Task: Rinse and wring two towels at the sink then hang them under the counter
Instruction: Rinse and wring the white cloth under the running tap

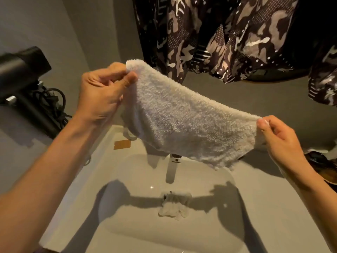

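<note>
A white towel [189, 123] hangs stretched across the middle of the frame, its terry pile thick and nubbly, the top edge sagging in a shallow curve between two corners. The left hand [102, 92] pinches the upper-left corner, its grip pressed together with thumb against forefinger; the right hand [279, 139] pinches the lower-right corner the same way, thumb and fingertips closed on the fabric. The cloth's bottom edge droops in loose folds above the sink [127, 179].

The sink is a smooth, glossy white rectangle with rounded corners, filling the lower part of the frame. A slim metal tap [172, 168] juts out from under the towel. In the basin's centre, over the drain, lies a second towel [173, 207], small, crumpled and wrung into a knotty lump.

At the upper left sits a matte black hairdryer [21, 68] with its tangled cord. Across the upper right hangs glossy camouflage-print fabric [228, 33].
</note>
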`<control>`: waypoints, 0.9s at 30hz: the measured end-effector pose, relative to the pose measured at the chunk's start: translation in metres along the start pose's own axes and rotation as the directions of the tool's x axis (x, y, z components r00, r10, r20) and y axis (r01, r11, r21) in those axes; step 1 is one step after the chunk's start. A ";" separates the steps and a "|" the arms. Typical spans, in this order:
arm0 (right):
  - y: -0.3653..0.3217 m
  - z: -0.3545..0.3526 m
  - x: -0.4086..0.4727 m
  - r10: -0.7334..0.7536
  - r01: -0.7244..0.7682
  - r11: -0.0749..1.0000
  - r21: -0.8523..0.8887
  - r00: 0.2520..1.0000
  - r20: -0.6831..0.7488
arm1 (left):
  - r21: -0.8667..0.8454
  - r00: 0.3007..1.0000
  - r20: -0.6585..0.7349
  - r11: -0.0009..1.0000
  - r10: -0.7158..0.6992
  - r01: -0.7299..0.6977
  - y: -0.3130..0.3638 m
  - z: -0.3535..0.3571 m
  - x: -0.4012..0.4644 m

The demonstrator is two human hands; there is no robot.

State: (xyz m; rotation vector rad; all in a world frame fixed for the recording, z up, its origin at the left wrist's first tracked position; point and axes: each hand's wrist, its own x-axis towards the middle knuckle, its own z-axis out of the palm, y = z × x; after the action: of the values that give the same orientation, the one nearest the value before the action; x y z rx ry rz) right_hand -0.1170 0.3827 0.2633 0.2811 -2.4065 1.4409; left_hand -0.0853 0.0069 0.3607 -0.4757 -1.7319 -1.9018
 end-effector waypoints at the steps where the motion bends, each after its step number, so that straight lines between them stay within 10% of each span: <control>1: -0.009 -0.002 -0.002 0.022 -0.021 0.996 0.082 1.000 -0.019 | 0.038 0.995 0.042 0.995 0.091 -0.092 0.014 0.008 0.007; 4: -0.034 -0.007 -0.003 0.106 -0.072 0.928 0.365 0.992 -0.075 | 0.197 0.933 0.123 0.913 0.338 -0.357 0.052 0.032 0.031; 8: -0.046 0.000 -0.003 -0.003 0.016 0.995 0.097 0.991 -0.135 | 0.306 0.855 0.322 0.810 0.405 -0.499 0.079 0.077 0.051; 14: -0.097 0.059 -0.005 -0.101 -0.172 0.776 0.606 0.916 0.388 | 0.308 0.873 0.488 0.936 0.000 -0.172 0.063 0.115 0.071; 20: -0.086 0.111 -0.052 0.152 -0.435 0.746 0.504 0.848 0.507 | 0.615 0.891 0.031 0.711 -0.453 0.340 -0.059 0.057 0.011; 23: -0.067 0.136 -0.081 0.353 -0.507 0.788 0.350 0.837 0.418 | 0.409 0.722 -0.310 0.598 -0.619 0.689 -0.121 0.025 -0.079; 27: -0.037 0.153 -0.108 0.589 -0.737 0.450 0.504 0.669 0.453 | -0.040 0.222 -0.241 0.238 -0.945 0.970 -0.150 0.011 -0.215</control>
State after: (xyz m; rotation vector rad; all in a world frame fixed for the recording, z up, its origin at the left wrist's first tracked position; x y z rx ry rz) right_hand -0.0312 0.2306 0.1863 -0.4946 -2.1186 2.7621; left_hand -0.0020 0.0553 0.1170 1.2084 -2.1575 -2.3938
